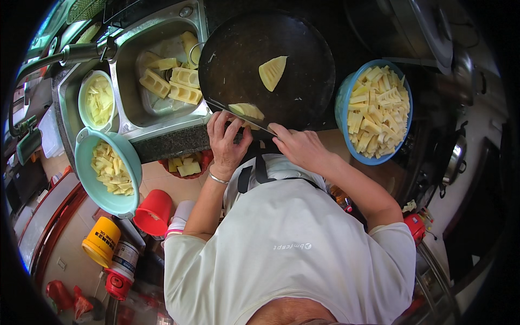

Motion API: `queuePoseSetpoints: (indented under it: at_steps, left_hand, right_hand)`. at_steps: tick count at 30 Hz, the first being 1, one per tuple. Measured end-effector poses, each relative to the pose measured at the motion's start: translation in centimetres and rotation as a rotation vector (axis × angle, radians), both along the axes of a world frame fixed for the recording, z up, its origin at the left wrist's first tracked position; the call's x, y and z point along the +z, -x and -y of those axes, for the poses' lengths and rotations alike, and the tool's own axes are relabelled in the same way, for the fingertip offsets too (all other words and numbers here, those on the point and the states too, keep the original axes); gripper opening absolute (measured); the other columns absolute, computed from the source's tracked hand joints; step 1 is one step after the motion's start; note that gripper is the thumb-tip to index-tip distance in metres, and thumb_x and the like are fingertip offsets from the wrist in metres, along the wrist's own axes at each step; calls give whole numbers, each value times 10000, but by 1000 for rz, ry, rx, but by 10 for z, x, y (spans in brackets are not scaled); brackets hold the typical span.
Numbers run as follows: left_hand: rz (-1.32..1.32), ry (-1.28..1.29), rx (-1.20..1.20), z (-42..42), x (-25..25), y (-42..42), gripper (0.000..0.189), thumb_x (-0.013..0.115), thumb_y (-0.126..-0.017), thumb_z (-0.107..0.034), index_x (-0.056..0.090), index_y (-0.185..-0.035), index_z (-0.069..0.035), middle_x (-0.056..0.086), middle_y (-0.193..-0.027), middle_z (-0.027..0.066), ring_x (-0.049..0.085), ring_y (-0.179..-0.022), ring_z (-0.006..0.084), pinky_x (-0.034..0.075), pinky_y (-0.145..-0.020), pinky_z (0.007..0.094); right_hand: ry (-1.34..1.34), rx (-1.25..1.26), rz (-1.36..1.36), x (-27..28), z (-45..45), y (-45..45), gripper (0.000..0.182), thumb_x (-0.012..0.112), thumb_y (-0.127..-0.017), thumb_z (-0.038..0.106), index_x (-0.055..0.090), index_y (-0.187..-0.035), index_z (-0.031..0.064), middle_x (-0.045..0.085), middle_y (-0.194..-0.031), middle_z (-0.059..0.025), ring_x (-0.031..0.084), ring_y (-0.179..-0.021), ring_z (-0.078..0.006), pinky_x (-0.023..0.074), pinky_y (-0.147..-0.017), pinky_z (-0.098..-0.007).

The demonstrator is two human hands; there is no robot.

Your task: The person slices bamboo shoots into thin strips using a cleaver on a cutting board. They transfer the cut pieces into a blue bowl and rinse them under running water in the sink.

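Observation:
My right hand (302, 148) grips a kitchen knife (243, 116), its blade seen nearly edge-on over the near rim of a round dark chopping board (235, 48). Close by the blade, my left hand (227, 148) steadies a pale piece of bamboo shoot, mostly hidden by the fingers and the knife. On the blade's far side lies a pale bamboo shoot slice (247, 109); whether it is cut free, I cannot tell. Farther back on the board rests a wedge-shaped bamboo shoot piece (273, 73) with ridges showing.
A blue bowl (344, 115) heaped with cut shoots stands right. Left, the steel sink (134, 109) holds large shoot pieces. Beside it are a white bowl (83, 99) and a turquoise basin (136, 162) with cut pieces. Below sit a red basket (208, 158) and a red bucket (153, 211).

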State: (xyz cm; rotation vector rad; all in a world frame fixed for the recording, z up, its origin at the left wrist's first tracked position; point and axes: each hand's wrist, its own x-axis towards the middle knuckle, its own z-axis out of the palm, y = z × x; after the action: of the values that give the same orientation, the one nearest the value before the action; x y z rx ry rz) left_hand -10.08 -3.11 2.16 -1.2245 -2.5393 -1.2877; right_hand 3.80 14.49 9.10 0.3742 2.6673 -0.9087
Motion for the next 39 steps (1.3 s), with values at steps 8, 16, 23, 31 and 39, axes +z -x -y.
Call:
queuePoseSetpoints:
  at_steps: [8,16,23,31,39]
  left_hand:
    - [-11,-20,2,0,-1,-1,375,806,-684,-1,670,-1026,-69,607,-1229,144,559,-1199,368,444,-1043,470]
    - [-23,-62,16,-1,-4,-2,398,816,-691,-13,659,-1051,-74,608,-1196,133,566,-1171,361,437,-1031,468]
    - [-46,-70,48,1,-12,-5,402,846,-668,-19,662,-1021,-74,584,-1212,146,559,-1157,366,450,-1018,474]
    - [-63,-75,50,1,-12,-4,408,833,-665,-20,681,-1039,-80,581,-1207,147,559,-1158,367,453,-1016,466]
    - [-50,-68,52,1,-10,-4,414,825,-667,-16,690,-1052,-86,579,-1215,154,550,-1174,376,447,-1025,476]
  right_hand:
    - [85,-64,-53,-11,-1,12,283,598,-1004,225,521,-1240,90,680,-704,-189,693,-707,-439,561,-626,-518]
    - [326,-209,-133,13,-16,1,313,590,-1010,182,544,-1286,41,682,-812,-215,681,-746,-435,536,-635,-476]
    - [181,-98,-105,33,-1,-30,397,631,-990,199,560,-1348,42,734,-1008,-192,713,-795,-386,570,-661,-433]
    - [169,-113,-115,49,0,-48,396,662,-972,225,579,-1324,64,739,-950,-165,720,-751,-361,568,-628,-447]
    - [145,-46,-67,52,-10,-44,404,654,-975,213,575,-1341,62,734,-928,-181,705,-724,-368,553,-621,-454]
